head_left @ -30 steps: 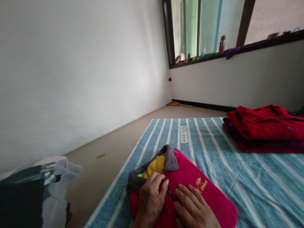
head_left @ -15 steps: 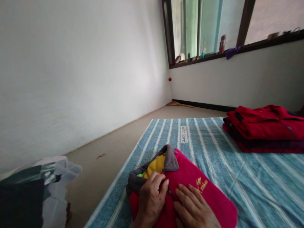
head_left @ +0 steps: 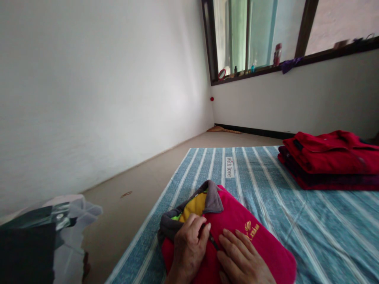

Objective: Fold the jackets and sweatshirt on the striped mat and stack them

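Because soft fabric can shift, the right hand [head_left: 242, 256] lies flat, fingers nearly together, presumably steadying the pink garment [head_left: 271, 248] directly beneath them, while the left hand [head_left: 188, 244] curls its fingers beside the dark strip [head_left: 213, 241], any pinch being indiscernible.

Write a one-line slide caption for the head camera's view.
Left hand and right hand rest on a folded pink garment beside stacked red clothes.

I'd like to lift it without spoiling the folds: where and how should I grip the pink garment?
Probably by both side edges, palms sliding in low from left and right: the pink garment lies flat as a soft, folded bundle. I'd avoid the grey collar, open at the far end.
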A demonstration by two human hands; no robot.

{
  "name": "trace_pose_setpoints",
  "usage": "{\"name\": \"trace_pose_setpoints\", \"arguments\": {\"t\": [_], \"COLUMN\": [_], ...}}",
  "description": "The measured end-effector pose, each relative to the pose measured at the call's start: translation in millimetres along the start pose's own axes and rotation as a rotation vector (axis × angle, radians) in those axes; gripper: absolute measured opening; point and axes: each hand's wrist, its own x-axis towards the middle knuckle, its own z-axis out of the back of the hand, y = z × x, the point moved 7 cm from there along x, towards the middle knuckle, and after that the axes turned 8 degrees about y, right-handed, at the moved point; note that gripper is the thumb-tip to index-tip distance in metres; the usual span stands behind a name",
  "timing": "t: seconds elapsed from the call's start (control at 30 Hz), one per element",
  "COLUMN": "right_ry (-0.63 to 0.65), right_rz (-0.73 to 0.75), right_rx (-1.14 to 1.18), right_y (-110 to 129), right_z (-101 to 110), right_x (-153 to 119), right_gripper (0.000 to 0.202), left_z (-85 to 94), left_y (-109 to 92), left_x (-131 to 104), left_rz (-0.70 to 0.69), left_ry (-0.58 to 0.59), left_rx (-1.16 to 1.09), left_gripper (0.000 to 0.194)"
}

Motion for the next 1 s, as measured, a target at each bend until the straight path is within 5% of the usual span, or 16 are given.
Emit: {"name": "trace_pose_setpoints", "arguments": {"t": [1.0], "right_ry": [0.008], "right_rz": [0.011], "right_rx": [0.003], "right_y": [0.1], "right_z": [-2.1], "right_x": [-2.8], "right_gripper": [0.021], "left_z": [0.9], "left_y": [-0.1], "left_x": [-0.1], "left_rz": [0.004], "left_ry": [0.000], "left_rx": [0.005], "left_gripper": [0.016]}}
